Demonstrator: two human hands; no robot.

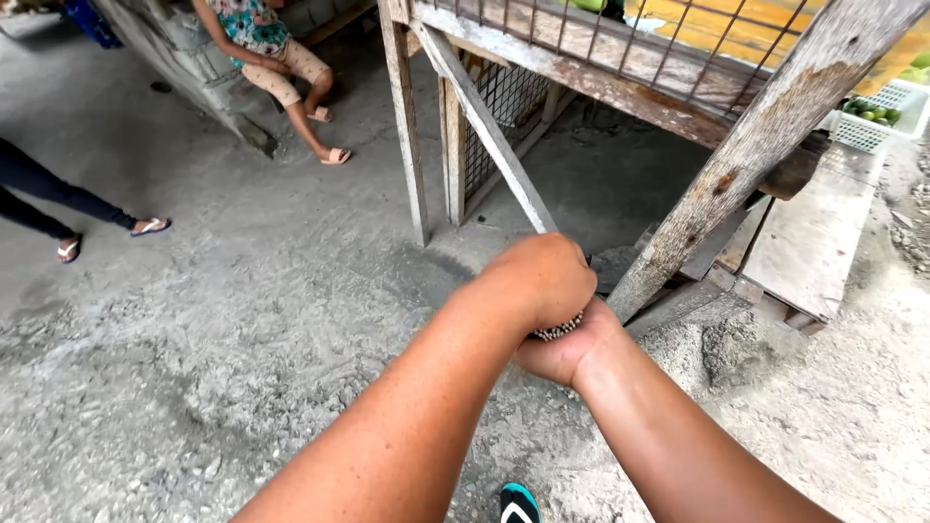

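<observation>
Left hand: closed in a fist, laid over the top of a bundle of thin sticks; fingers curled tight on it.
Right hand: cupped under the same bundle, palm up, fingers wrapped from below; grip clamped on the bundle.
Bundle: seen only as a row of pale stick ends betw. the two hands, centre of scene, over the concrete floor; rest hidden by the hands.
Basket: white plastic, far right, set on the wooden stall; small green round fruit seen inside.
Stall top: wire mesh, yellow surface behind it.
Planks: laid flat at right, beside the stall leg.
Sandal: black w/ teal edge, near, below the arms.
Other people: one seated far left-centre; another's legs at far left.
</observation>
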